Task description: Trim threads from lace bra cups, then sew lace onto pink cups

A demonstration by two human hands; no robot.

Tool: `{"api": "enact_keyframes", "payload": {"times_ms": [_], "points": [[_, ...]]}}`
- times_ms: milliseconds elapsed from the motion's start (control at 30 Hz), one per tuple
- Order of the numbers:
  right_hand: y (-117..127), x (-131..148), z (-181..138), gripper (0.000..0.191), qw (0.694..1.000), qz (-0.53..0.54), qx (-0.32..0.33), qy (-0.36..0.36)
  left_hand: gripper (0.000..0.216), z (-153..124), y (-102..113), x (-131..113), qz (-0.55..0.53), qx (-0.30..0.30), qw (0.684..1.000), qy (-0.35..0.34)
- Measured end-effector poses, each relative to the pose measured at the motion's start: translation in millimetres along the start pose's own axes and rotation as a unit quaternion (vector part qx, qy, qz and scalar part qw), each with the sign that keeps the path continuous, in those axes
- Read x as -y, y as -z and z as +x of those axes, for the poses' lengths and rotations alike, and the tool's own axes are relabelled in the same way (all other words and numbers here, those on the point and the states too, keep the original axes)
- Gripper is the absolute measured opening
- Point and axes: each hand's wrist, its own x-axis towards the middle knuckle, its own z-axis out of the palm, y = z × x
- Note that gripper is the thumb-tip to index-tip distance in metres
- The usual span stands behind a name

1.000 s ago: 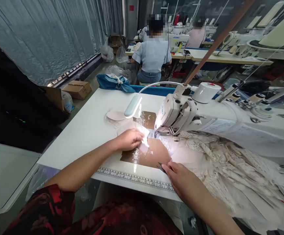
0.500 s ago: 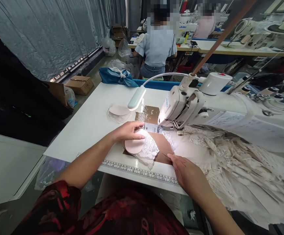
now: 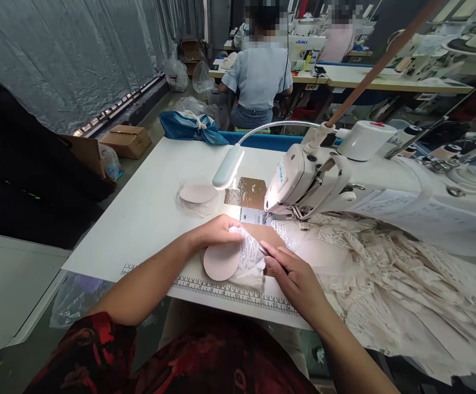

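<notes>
My left hand is closed, pinching the upper edge of a white lace piece with a smooth beige bra cup attached. Both hang just over the front of the white table, near its printed ruler. My right hand is closed around a small pointed metal tool, which looks like thread snips. Its tip is at the right edge of the lace; whether the blades are apart is too small to tell. Behind the hands stands the white sewing machine, its needle area close to the lace.
A heap of cream lace fabric covers the right side under the machine arm. Another cup pair lies at the left on the white table. A lamp arches over the work. A co-worker sits ahead.
My right hand has moved left and up with the tool, to the lace edge. My left hand has shifted its pinch and turned the piece, so the cup hangs lower.
</notes>
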Motion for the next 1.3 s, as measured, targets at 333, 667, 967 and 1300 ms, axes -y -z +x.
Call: {"api": "enact_keyframes", "payload": {"times_ms": [333,667,967,1300], "points": [[-24,2,11,0.033,0.984,-0.158,-0.085,0.020,0.023,-3,0,5,-0.113,0.045,0.993,0.000],[-29,1,10,0.033,0.967,-0.216,-0.128,0.043,0.034,-4,0,6,-0.130,0.078,0.988,0.002],[-36,0,9,0.031,0.957,-0.234,-0.163,0.051,0.032,-5,0,3,-0.145,0.071,0.986,0.035],[-33,1,5,0.031,0.956,-0.235,-0.167,0.061,0.033,-6,1,4,-0.155,0.084,0.984,0.023]]}}
